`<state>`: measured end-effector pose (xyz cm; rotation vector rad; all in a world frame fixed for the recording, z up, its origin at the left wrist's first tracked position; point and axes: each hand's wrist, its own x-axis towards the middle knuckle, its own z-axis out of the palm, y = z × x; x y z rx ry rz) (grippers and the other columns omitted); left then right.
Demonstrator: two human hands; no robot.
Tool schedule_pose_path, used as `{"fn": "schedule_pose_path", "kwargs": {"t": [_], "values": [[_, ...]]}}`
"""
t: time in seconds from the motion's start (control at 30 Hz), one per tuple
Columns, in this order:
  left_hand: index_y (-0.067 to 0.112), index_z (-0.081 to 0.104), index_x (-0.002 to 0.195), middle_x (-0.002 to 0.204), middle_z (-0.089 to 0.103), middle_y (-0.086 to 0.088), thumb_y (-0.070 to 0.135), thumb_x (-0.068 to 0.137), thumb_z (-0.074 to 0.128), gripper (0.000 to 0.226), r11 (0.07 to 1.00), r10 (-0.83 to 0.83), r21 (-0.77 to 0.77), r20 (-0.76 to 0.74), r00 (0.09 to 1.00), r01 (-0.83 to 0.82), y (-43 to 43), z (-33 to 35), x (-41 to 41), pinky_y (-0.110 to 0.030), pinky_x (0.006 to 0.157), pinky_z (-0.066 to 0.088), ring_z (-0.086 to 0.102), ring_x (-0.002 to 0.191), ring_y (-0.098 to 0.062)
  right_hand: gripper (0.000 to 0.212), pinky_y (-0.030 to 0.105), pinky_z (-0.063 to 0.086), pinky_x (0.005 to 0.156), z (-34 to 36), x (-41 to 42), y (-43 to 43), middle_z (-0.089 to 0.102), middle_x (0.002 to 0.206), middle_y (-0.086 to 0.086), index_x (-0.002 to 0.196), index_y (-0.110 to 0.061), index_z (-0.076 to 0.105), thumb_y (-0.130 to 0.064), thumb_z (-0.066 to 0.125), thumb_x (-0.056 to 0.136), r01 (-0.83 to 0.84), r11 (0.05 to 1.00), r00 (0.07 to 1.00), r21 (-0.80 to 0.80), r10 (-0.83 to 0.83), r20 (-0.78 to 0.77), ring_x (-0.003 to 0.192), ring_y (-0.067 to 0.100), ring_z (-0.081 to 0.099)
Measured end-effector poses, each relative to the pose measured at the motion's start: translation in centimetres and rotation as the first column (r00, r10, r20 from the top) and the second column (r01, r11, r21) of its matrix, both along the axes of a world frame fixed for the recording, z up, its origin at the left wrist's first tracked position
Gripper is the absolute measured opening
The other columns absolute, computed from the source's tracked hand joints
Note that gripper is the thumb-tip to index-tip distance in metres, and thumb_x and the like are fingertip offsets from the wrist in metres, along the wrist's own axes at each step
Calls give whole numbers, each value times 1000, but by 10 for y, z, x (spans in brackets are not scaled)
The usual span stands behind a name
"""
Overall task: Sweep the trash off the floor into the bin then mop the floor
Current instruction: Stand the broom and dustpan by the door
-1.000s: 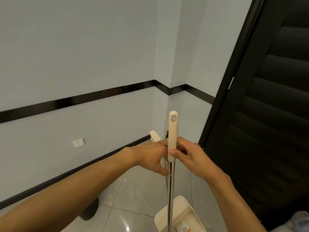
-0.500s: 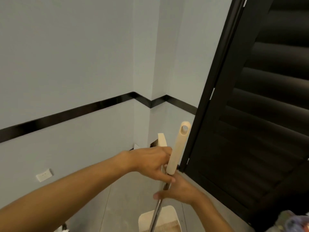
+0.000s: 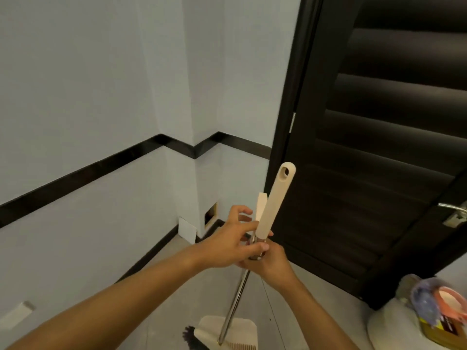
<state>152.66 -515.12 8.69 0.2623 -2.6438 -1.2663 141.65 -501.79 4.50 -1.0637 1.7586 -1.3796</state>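
Observation:
A long-handled tool with a cream grip (image 3: 275, 200) and a steel pole (image 3: 235, 301) leans to the right in front of me. My right hand (image 3: 271, 261) is wrapped around the pole just under the grip. My left hand (image 3: 231, 236) touches the same spot from the left, thumb and forefinger on the pole, other fingers spread. A second cream handle tip (image 3: 261, 204) shows behind the grip. At the pole's foot sits a cream dustpan (image 3: 242, 327) with a comb edge, and dark broom bristles (image 3: 190, 337) poke out beside it.
A dark louvred door (image 3: 379, 147) with a metal lever handle (image 3: 454, 210) stands open at right. A white bin (image 3: 394, 327) with colourful trash is at bottom right. Pale walls with black trim form a corner ahead; a small opening (image 3: 211, 215) and a loose white panel (image 3: 186, 229) sit by the skirting.
My view swung right and up toward the door. The handle tilted to the right. My right hand slid down from the grip onto the pole; my left hand's fingers loosened.

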Motion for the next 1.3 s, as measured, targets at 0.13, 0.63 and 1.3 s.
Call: {"fn": "schedule_pose_path", "kwargs": {"t": [0.13,0.63,1.3], "values": [[41,61,129,125,60,16,43,96,67,34,996,-48,73,39,998,45,-7,-13,-49,-38,107,51,59,120,-2,56,27,60,84,-18,-43,-4,74,113,0,125,-15,64,-22,89,75,29,1000,999,4,-29,30,109,15,71],[60,59,103,105,63,31,17,99,64,43,998,-3,54,230,973,-10,-75,-63,-184,-21,92,51,62,104,2,68,35,58,96,1,-222,-50,53,133,-15,145,-52,44,-44,76,86,-152,988,988,-8,152,25,115,11,63],[17,63,125,113,72,0,22,96,66,29,984,172,7,265,949,-180,-314,-188,-310,-34,95,54,68,107,-16,16,28,58,88,-112,-294,-312,75,101,-4,113,-23,68,-17,65,98,139,964,990,228,-139,-17,98,7,71]]}}
